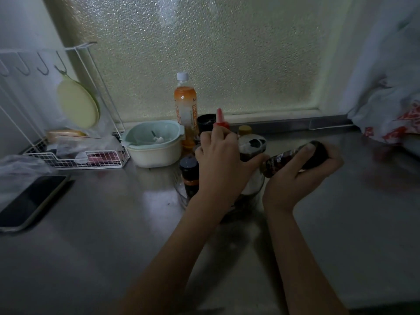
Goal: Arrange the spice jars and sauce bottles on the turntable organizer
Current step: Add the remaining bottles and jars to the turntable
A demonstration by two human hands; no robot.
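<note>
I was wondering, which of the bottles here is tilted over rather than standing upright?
The dark sauce bottle gripped in the right hand; it lies nearly sideways, while the orange drink bottle and the black-capped jar stand upright.

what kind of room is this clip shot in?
Most likely a home kitchen counter by a frosted window: a steel worktop holds sauce bottles and spice jars, a white wire rack and a lidded bowl.

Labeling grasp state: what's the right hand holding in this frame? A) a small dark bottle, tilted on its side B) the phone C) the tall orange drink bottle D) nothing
A: the right hand has its fingers curled round a small dark bottle, tilted near horizontal beside the turntable cluster; the orange drink bottle stands untouched at the back.
</note>
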